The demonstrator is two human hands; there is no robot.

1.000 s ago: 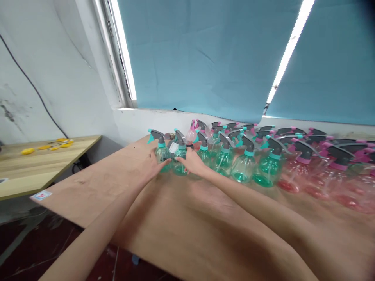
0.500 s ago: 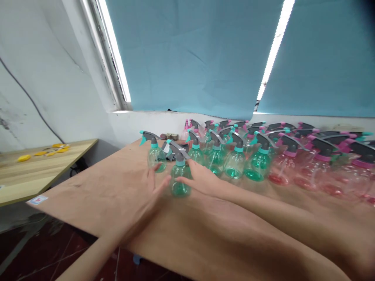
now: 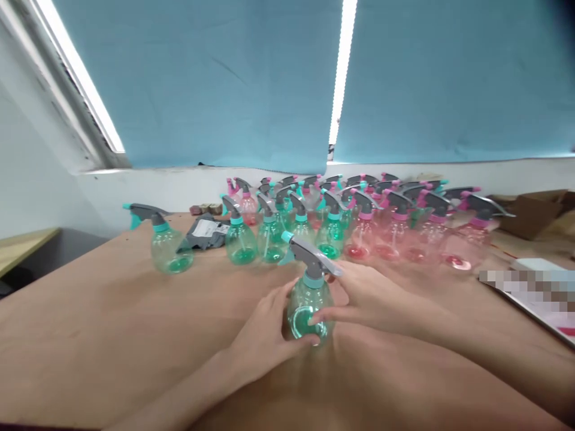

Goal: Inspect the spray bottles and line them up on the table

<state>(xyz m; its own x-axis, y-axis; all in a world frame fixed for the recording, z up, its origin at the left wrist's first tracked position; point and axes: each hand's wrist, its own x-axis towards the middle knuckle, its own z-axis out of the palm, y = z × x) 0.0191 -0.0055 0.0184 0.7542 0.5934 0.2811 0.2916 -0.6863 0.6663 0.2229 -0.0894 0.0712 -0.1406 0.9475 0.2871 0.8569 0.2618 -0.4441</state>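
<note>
A small green spray bottle [image 3: 309, 302] with a grey trigger head and teal collar stands on the brown table [image 3: 90, 335], close to me. My left hand [image 3: 265, 332] cups its left side and base. My right hand [image 3: 366, 299] wraps its right side, fingers curled round the body. Behind it stand rows of green spray bottles [image 3: 269, 230] and pink spray bottles [image 3: 404, 230] near the wall.
One green bottle [image 3: 168, 245] stands alone at the left. A grey packet [image 3: 204, 232] lies beside it. A cardboard box [image 3: 530, 212] sits at the far right, with a flat white object [image 3: 539, 281] in front of it. Blue blinds [image 3: 224, 78] cover the window.
Both hands have drawn one green bottle out of the row toward me across the table. The view has swung to the right, so the left side table has nearly left the picture.
</note>
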